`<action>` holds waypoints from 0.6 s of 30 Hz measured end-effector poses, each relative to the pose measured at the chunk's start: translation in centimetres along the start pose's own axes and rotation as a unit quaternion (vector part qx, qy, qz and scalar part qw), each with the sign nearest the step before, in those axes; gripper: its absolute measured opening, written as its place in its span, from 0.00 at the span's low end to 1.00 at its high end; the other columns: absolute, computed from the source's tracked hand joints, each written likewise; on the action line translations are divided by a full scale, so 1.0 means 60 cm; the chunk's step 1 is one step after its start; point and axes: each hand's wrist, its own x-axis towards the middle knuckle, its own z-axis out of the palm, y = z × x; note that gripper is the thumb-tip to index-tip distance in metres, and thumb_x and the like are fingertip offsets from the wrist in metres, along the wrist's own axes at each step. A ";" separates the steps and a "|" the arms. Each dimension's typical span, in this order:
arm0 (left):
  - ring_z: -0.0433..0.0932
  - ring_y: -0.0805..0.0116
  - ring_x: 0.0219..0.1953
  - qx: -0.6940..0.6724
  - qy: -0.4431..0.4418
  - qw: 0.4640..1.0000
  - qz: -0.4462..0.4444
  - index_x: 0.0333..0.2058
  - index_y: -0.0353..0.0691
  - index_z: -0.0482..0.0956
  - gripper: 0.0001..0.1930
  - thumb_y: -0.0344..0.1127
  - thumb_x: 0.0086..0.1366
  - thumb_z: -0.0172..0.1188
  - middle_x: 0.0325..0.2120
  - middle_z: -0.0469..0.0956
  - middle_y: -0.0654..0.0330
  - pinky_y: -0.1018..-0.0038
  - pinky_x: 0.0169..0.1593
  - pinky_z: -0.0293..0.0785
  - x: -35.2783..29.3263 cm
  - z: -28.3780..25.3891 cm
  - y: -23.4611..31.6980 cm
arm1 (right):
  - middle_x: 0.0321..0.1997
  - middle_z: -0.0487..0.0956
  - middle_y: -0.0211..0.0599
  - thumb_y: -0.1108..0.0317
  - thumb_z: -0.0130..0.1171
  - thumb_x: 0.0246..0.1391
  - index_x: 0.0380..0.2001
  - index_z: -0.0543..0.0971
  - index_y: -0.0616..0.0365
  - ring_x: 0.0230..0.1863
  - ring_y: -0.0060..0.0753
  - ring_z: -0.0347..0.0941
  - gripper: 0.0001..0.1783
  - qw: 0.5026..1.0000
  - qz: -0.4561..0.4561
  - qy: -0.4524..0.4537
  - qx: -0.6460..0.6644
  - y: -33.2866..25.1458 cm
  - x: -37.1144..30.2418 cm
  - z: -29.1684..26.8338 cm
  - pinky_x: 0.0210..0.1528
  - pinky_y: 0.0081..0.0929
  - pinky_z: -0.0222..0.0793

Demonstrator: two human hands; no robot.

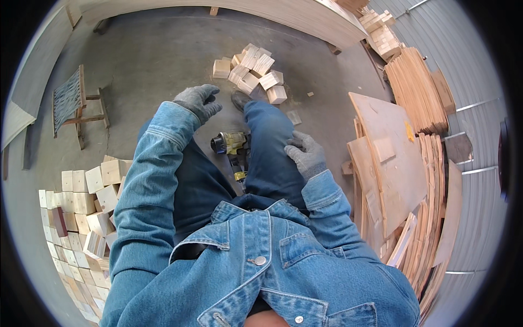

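Head view: left hand [200, 102] half-curled and empty, right hand [306, 155] loose against the knee [272, 126], seemingly between grips; grasping the tool [233, 144] would call for reaching down.
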 end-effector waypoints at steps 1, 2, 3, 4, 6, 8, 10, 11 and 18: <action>0.80 0.55 0.55 0.005 -0.003 1.000 0.007 0.60 0.42 0.75 0.27 0.44 0.65 0.66 0.51 0.82 0.52 0.65 0.60 0.75 0.003 0.002 0.004 | 0.50 0.84 0.46 0.70 0.70 0.52 0.60 0.75 0.65 0.49 0.34 0.81 0.32 1.000 0.004 0.008 0.011 0.009 0.000 -0.007 0.54 0.29 0.77; 0.80 0.55 0.55 -0.001 -0.004 1.000 0.009 0.60 0.41 0.75 0.26 0.43 0.65 0.66 0.52 0.82 0.52 0.65 0.60 0.76 0.003 0.001 0.008 | 0.50 0.84 0.46 0.70 0.70 0.52 0.60 0.75 0.65 0.48 0.34 0.81 0.32 1.000 0.001 0.016 -0.006 0.017 -0.001 -0.013 0.54 0.29 0.77; 0.80 0.56 0.55 -0.006 -0.003 1.000 0.009 0.60 0.40 0.75 0.26 0.42 0.66 0.66 0.52 0.82 0.51 0.65 0.60 0.76 0.002 -0.001 0.012 | 0.50 0.84 0.46 0.70 0.71 0.52 0.60 0.75 0.65 0.48 0.33 0.81 0.32 1.000 -0.003 0.021 -0.023 0.021 -0.004 -0.016 0.53 0.29 0.78; 0.81 0.56 0.55 -0.011 -0.003 1.000 0.009 0.59 0.39 0.75 0.26 0.41 0.66 0.66 0.52 0.82 0.50 0.65 0.59 0.76 0.001 -0.001 0.014 | 0.50 0.84 0.47 0.70 0.71 0.52 0.60 0.75 0.64 0.48 0.33 0.81 0.32 0.999 -0.007 0.026 -0.039 0.023 -0.007 -0.020 0.53 0.29 0.78; 0.81 0.56 0.55 -0.007 0.005 1.000 0.022 0.59 0.39 0.76 0.25 0.41 0.66 0.66 0.52 0.82 0.50 0.65 0.59 0.76 0.003 0.003 0.007 | 0.50 0.84 0.47 0.70 0.71 0.51 0.60 0.75 0.64 0.48 0.33 0.81 0.32 0.997 0.003 0.035 -0.063 0.018 -0.013 -0.025 0.52 0.29 0.78; 0.81 0.56 0.54 -0.007 0.011 0.999 0.030 0.59 0.38 0.76 0.25 0.41 0.66 0.66 0.51 0.82 0.51 0.65 0.59 0.76 0.002 0.003 0.004 | 0.50 0.84 0.47 0.69 0.71 0.51 0.60 0.75 0.64 0.48 0.33 0.81 0.32 0.995 0.008 0.044 -0.084 0.019 -0.017 -0.028 0.51 0.29 0.79; 0.81 0.57 0.54 -0.009 0.012 0.999 0.033 0.59 0.38 0.76 0.25 0.41 0.66 0.66 0.51 0.82 0.51 0.65 0.59 0.76 -0.003 -0.002 0.007 | 0.49 0.84 0.47 0.69 0.71 0.51 0.59 0.76 0.63 0.47 0.33 0.82 0.32 0.993 0.007 0.056 -0.101 0.026 -0.020 -0.030 0.50 0.30 0.79; 0.81 0.57 0.54 -0.016 0.016 0.999 0.031 0.59 0.38 0.76 0.25 0.40 0.66 0.67 0.51 0.82 0.51 0.65 0.59 0.76 -0.006 -0.002 0.007 | 0.49 0.84 0.48 0.68 0.71 0.51 0.59 0.76 0.64 0.48 0.34 0.82 0.32 0.992 0.009 0.056 -0.112 0.026 -0.023 -0.030 0.51 0.30 0.79; 0.81 0.56 0.54 -0.044 0.036 0.998 0.014 0.59 0.38 0.76 0.25 0.39 0.66 0.67 0.51 0.83 0.51 0.65 0.59 0.76 -0.013 -0.002 0.007 | 0.51 0.84 0.50 0.66 0.71 0.52 0.60 0.75 0.63 0.50 0.37 0.82 0.32 0.985 -0.006 0.031 -0.168 0.029 -0.035 -0.020 0.56 0.31 0.76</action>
